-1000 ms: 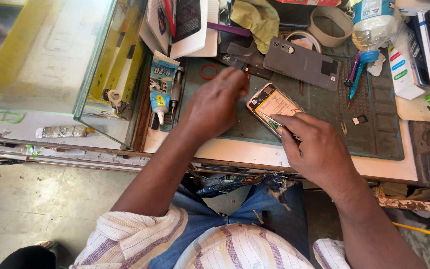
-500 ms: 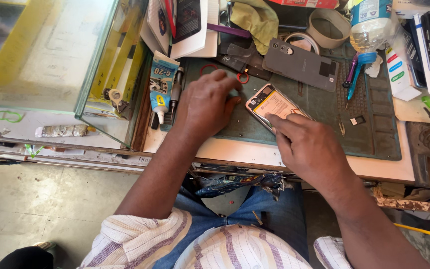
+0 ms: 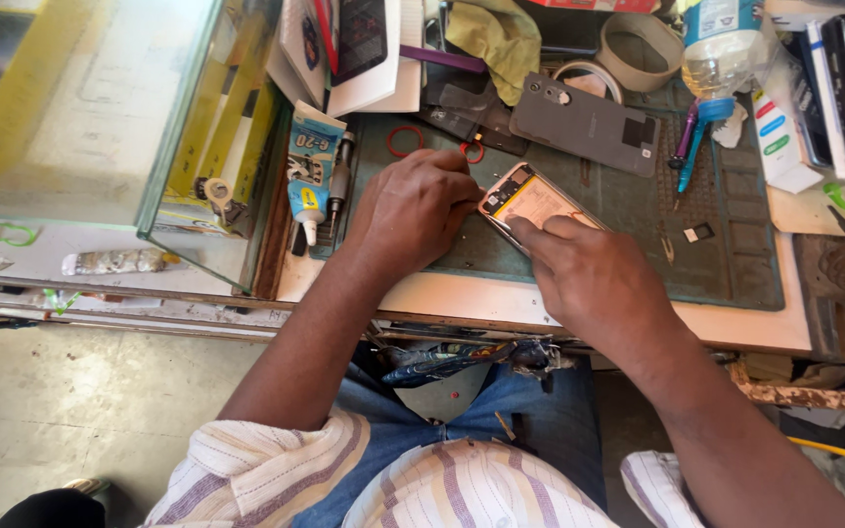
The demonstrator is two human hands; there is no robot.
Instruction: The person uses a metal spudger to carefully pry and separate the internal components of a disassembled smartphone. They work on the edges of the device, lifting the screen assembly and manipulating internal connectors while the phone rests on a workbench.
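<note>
Opened phone [image 3: 530, 200], one of them, lies face down on the green work mat [image 3: 726, 254] with its yellow and orange insides showing, set at a slant just ahead of your two hands. Your left hand [image 3: 413, 210] is curled over the phone's left edge, fingers bent in tight against it; what sits between those fingertips is hidden, so you cannot tell whether they pinch anything besides the frame. Your right hand [image 3: 594, 279] covers the phone's lower right part, its forefinger pressed flat on the exposed interior and the rest of the hand holding the body down.

Around it you have one grey back cover [image 3: 589, 122] lying loose on the mat beyond the phone, touching nothing in your hands. One red rubber ring [image 3: 404, 141] lies near your left knuckles, and red-handled scissors [image 3: 473, 150] sit just beside it. One glue tube [image 3: 307, 171] rests at the mat's left edge. Two tape rolls [image 3: 643, 49] lie at the far side, one plastic bottle [image 3: 721, 44] next to them, and two pens [image 3: 689, 147] lean below the bottle. One yellow-green cloth [image 3: 501, 34] is bunched at the back.
</note>
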